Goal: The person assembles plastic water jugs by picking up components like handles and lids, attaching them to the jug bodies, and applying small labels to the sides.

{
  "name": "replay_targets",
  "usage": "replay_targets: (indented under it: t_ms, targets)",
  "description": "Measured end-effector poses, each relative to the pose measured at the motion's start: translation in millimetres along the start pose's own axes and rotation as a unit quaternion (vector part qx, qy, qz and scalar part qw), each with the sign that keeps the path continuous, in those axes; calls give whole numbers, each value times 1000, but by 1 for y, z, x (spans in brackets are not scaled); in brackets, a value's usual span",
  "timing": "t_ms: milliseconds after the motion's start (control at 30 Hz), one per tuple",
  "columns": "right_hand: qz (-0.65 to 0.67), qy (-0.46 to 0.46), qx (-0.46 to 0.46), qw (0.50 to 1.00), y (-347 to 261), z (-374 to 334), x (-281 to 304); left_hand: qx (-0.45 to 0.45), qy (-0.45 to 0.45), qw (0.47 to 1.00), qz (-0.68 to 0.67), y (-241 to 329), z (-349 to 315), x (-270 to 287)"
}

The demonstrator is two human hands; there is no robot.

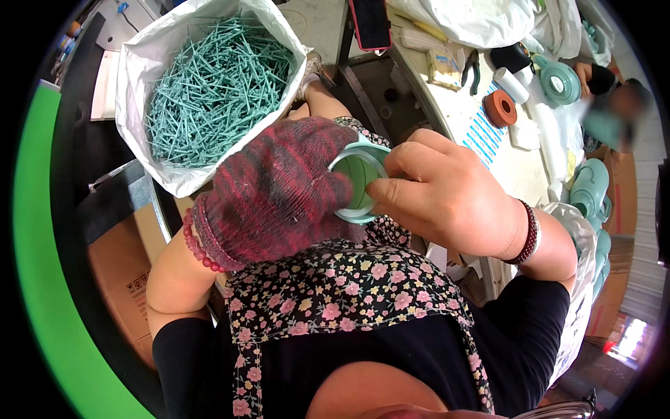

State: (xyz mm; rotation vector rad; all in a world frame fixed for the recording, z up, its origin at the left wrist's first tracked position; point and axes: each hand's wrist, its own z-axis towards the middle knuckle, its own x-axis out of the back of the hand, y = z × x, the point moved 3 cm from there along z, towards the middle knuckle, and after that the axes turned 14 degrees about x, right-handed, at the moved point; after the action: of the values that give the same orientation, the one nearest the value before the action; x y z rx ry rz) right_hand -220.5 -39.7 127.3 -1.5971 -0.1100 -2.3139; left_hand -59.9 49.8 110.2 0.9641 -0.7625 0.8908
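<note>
My left hand (279, 185), in a dark red and grey knitted glove, is wrapped round a light teal plastic container (360, 215) in front of my apron. The container's round mouth faces up toward me, showing its hollow green inside. My bare right hand (440, 192) is closed at the right side of that mouth, its thumb and fingertips pinching the rim. Whether anything small sits between those fingers is hidden. Just beyond my left hand stands a white bag (202, 185) filled with thin teal plastic sticks (220, 94).
A worktable (447, 105) at right carries black-handled pliers (472, 72), a brown tape roll (500, 108) and another teal part (558, 82). Teal containers (590, 187) stand at far right near another person (614, 112). A phone (370, 24) is at the top; a cardboard box (122, 279) lies left.
</note>
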Motion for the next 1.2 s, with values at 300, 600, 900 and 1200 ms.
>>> replay_targets:
  t_ms: [300, 600, 900, 1200]
  targets:
    - [54, -307, 69, 948, -16, 24, 11, 61, -60, 986, -145, 3, -23, -18]
    - [56, -335, 56, 939, -8, 10, -13, -101, -79, 990, -66, 10, -16, -11]
    - [-24, 258, -123, 958, 37, -87, -37, -19, 104, 994, -15, -15, -14, 26]
    - [-155, -245, -746, 600, 39, -449, 49, 23, 46, 998, 46, -55, -6, 17]
